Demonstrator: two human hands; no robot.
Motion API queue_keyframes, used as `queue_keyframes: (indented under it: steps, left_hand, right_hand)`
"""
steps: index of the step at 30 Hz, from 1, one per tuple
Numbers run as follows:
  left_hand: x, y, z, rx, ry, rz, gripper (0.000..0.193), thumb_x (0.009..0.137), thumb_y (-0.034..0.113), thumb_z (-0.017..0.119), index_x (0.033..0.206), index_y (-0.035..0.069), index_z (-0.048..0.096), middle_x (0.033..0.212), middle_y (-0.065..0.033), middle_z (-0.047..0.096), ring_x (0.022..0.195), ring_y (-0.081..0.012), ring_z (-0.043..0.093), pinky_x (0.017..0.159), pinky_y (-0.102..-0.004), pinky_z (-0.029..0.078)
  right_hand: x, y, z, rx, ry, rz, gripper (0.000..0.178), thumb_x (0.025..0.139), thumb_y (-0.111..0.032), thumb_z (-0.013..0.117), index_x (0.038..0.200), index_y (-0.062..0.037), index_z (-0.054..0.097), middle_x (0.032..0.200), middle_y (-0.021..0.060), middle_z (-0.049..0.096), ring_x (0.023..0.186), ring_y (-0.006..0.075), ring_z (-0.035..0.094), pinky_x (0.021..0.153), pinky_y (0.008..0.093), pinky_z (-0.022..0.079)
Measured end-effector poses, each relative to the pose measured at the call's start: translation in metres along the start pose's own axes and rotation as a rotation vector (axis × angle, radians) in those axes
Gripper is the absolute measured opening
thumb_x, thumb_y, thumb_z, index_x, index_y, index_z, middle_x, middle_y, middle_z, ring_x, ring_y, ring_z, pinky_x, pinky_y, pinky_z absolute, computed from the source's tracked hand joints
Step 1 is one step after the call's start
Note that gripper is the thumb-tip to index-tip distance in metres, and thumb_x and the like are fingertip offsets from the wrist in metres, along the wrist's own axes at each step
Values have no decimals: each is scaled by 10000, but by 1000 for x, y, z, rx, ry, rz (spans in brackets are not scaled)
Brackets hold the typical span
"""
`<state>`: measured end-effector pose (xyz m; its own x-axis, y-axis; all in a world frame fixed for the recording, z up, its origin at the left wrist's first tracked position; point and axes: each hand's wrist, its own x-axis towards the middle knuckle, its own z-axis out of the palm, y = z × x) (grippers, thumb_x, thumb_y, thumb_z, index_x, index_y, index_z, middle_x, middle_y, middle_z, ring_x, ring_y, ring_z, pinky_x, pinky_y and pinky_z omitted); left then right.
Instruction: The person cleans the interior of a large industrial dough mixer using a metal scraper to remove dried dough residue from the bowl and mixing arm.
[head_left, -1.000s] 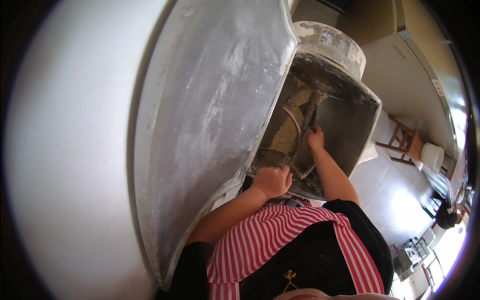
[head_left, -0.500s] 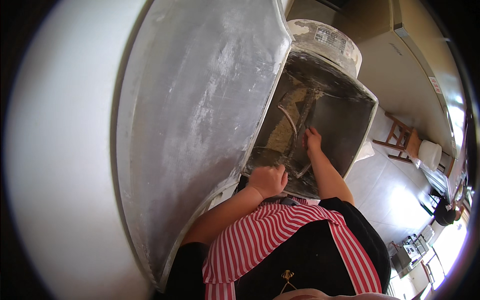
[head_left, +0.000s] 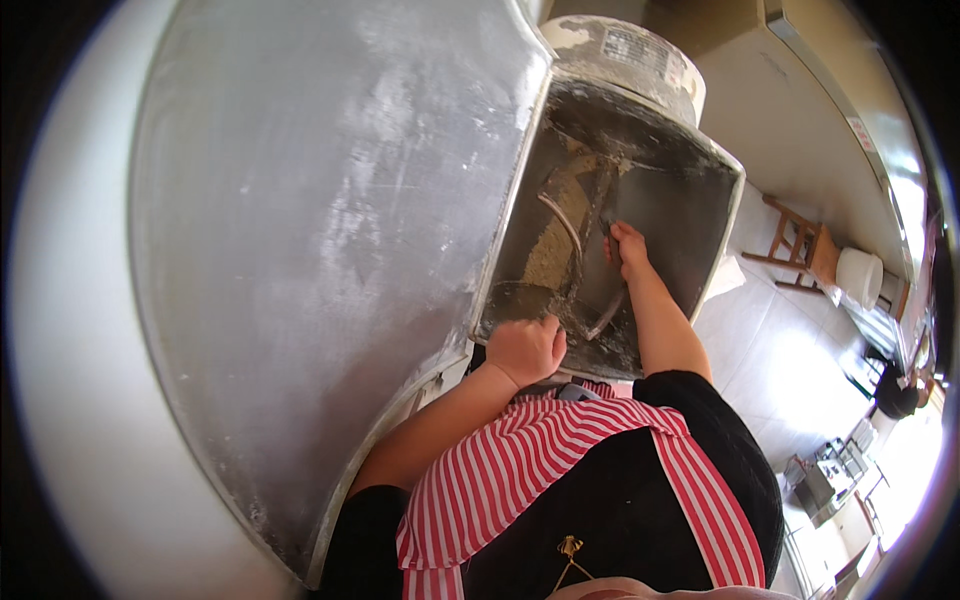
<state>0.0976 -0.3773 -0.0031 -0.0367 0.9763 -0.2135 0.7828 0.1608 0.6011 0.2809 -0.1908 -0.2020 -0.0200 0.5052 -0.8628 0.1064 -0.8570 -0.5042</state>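
A metal dough mixer's trough (head_left: pixel 690 220) lies open before me, its walls dusted with flour. Inside are a curved mixing bar (head_left: pixel 568 222) and a strip of pale, crusty residue (head_left: pixel 560 235). My right hand (head_left: pixel 628 248) reaches into the trough with curled fingers, right of the bar. Something small and dark shows at its fingertips, too unclear to name. At the near rim my left hand (head_left: pixel 528 350) is closed in a fist, knuckles up. Whatever lies under its fingers is hidden.
A large floury metal lid (head_left: pixel 330 220) stands raised along the left. Behind the trough is a rounded, worn housing (head_left: pixel 630 60). A wooden stool (head_left: pixel 800 245) and a white bucket (head_left: pixel 858 275) stand at the right. Another person (head_left: pixel 895 392) appears far right.
The view has shifted, so the mixer sits higher and further left. My right hand has moved slightly away from the mixing bar, toward the right wall. My left hand stays at the near rim.
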Motion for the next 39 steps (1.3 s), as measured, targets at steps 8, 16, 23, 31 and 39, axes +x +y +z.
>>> queue_keyframes:
  steps: [8,16,23,31,39]
  left_hand:
    - [0,-1,1,62,4,0,180,781,238,554,680,94,515,533,-106,568,478,-292,575,451,-403,469]
    - [-5,-9,12,58,165,164,122,738,161,569,662,117,485,512,-59,535,459,-248,555,413,-368,436]
    - [-6,-10,12,67,213,188,120,739,161,564,661,117,484,517,-48,530,460,-251,546,417,-373,434]
    - [-5,-10,13,-8,191,216,101,741,159,560,677,121,492,512,-58,524,456,-245,545,419,-369,431]
    - [-6,-9,9,40,195,214,78,728,143,568,726,119,494,510,-53,508,457,-237,538,424,-356,428]
  right_hand:
    - [-79,-63,-21,-187,41,-135,195,918,-169,497,1057,-32,495,674,54,522,507,148,516,410,288,425]
    - [-147,-64,-39,-421,-18,-95,142,845,-62,465,954,22,430,661,123,526,411,229,541,317,341,425]
    - [-142,5,-49,72,35,284,142,869,-85,499,949,-3,417,740,124,544,526,231,554,421,334,493]
    - [-76,-30,-25,71,102,212,94,881,-90,485,931,-23,444,662,93,520,496,204,523,406,325,453]
    - [-164,-53,-33,-1290,-238,-539,217,840,-122,528,1030,-16,534,797,138,623,662,250,636,542,372,493]
